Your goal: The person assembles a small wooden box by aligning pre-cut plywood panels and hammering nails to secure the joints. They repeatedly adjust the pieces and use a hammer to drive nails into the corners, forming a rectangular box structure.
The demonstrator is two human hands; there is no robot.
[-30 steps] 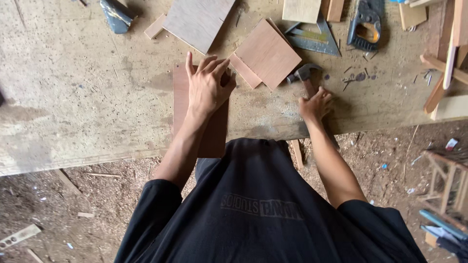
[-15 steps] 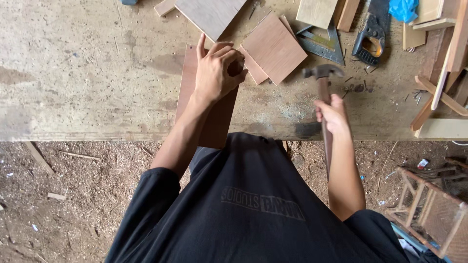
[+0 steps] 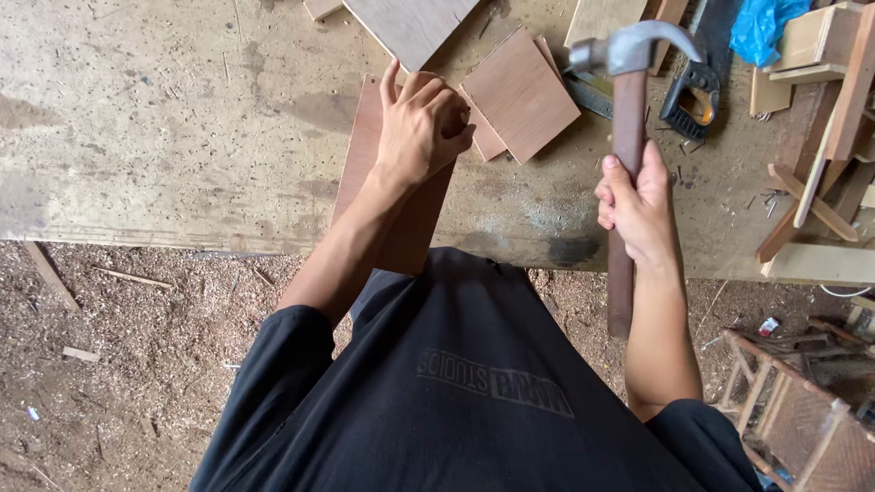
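My right hand grips the dark wooden handle of a claw hammer, raised upright above the workbench with its steel head at the top. My left hand rests on a long reddish-brown plywood board that overhangs the bench's front edge. Its fingers are curled and pinched together at the board's right side; whether they hold a nail is too small to tell. Square plywood pieces lie just right of that hand.
The worn workbench carries a larger plywood panel, a handsaw with a black handle, wood offcuts at right and something blue. Sawdust covers the floor; a wooden frame stands at lower right.
My right hand has lifted the hammer from the bench surface up high. My left hand has stayed on the board, its fingers curling in from flat to pinched.
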